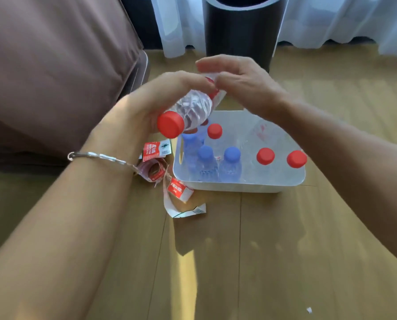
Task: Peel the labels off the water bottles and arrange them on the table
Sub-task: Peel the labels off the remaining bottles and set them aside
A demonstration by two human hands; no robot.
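Head view. Wood-plank floor (273, 239), sunlit in patches. At the far edge stand white sheer curtains (331, 19) and a black cylindrical bin (239, 28); brown fabric upholstery (54, 65) fills the left.

Item 1: clear plastic water bottle (193, 109) with a red screw cap, held in the air above the far-left corner of the tub. It is tilted, cap toward the camera and low.

Item 2: left hand (156, 100), forearm reaching in from the lower left with a silver bracelet (100, 156) at the wrist. Its grip is closed round the bottle's body, palm underneath.

Item 3: right hand (241, 86), forearm entering from the right, back of the hand up. Its grip pinches the red-and-white label (216, 88) at the bottle's far end.

Item 4: white rectangular plastic tub (239, 188) on the floor beneath the hands. It holds upright bottles, three blue-capped (232, 154) at its left and three red-capped (265, 156) toward the middle and right.

Item 5: peeled labels (157, 150), red and white, loose and curled on the floor just beside the tub's left wall.

Item 6: small white scrap (309, 309) on the floor, near right, well apart from the tub.
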